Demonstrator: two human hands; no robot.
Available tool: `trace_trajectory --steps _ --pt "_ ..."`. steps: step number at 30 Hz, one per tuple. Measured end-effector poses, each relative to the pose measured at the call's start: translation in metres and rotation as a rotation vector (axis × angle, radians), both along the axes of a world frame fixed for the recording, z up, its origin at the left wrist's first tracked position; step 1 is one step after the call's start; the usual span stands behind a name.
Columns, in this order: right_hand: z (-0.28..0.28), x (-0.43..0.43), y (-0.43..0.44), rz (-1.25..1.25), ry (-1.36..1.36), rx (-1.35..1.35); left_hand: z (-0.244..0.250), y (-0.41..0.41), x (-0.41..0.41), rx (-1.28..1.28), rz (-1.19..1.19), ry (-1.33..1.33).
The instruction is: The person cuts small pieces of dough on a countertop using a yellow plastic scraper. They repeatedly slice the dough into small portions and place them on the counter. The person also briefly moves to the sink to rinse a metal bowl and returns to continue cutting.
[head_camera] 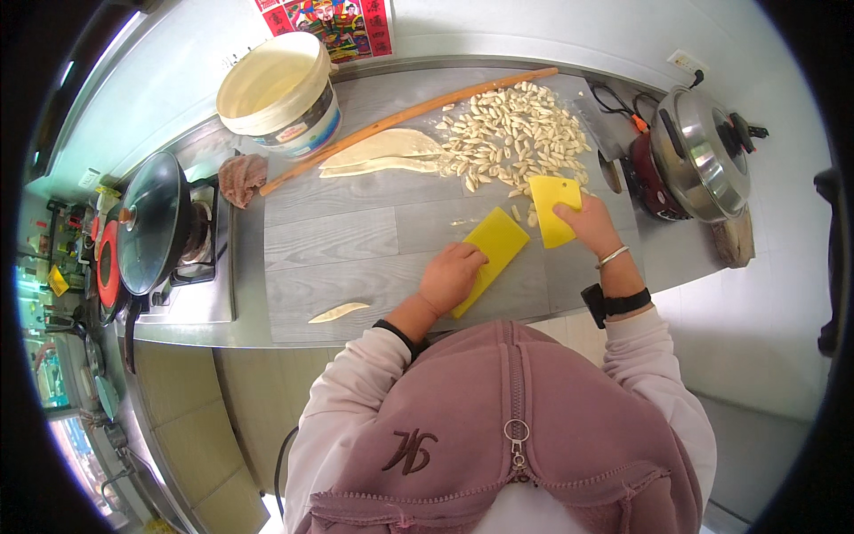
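My left hand rests with curled fingers on a yellow rectangular board, which lies slanted near the counter's front edge. In my right hand is a yellow dough scraper with a small hole in one corner. Just beyond the scraper, many small shaped dough pieces are spread over the grey wood-patterned work surface. Flat floured dough strips lie to their left. One thin curved dough strip sits apart at the front left.
A long wooden rolling pin lies diagonally behind the dough. At back left stand a white bucket and a brown cloth. A lidded wok is on the gas stove at left. Right are a cleaver and a lidded electric pot.
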State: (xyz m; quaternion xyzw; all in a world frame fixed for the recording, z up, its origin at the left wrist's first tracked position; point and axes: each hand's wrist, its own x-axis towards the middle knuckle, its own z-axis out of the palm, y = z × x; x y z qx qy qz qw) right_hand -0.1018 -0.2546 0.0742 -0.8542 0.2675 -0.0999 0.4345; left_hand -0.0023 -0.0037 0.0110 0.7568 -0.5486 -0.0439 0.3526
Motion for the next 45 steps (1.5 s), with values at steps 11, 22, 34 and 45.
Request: trace_trajectory --steps 11,22,34,45 --pt "-0.011 -0.003 0.037 0.086 0.104 -0.314 0.012 -0.001 -0.005 -0.186 0.189 -0.021" --pt "-0.007 0.005 0.099 0.485 0.135 -0.581 0.002 0.019 -0.009 -0.038 0.071 -0.149" --pt "-0.032 0.057 0.102 0.473 0.234 -0.449 -0.006 0.009 -0.008 -0.009 0.074 -0.140" --pt "-0.075 0.032 0.021 0.312 0.171 0.051 -0.004 0.011 -0.007 0.037 0.059 -0.095"
